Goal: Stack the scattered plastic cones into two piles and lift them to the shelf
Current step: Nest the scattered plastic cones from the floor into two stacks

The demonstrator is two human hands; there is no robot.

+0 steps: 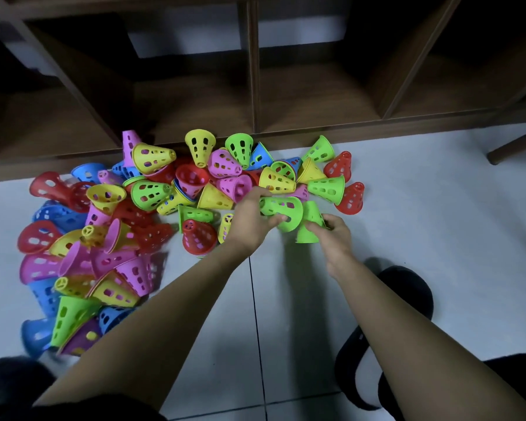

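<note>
Several perforated plastic cones in red, blue, yellow, pink and green lie scattered in a heap (152, 205) on the pale tiled floor in front of a dark wooden shelf (252, 86). My left hand (249, 217) grips a green cone (281, 211) lying on its side, thumb under its rim. My right hand (331, 235) holds a second green cone (308, 226), which stands wide end down on the floor just right of the first one. The two green cones touch or nearly touch.
The shelf's low open compartments run along the back, with a vertical divider (253, 65) in the middle. A dark slipper (404, 293) and dark clothing sit at the lower right. Bare tiles (438, 208) stretch to the right of the heap.
</note>
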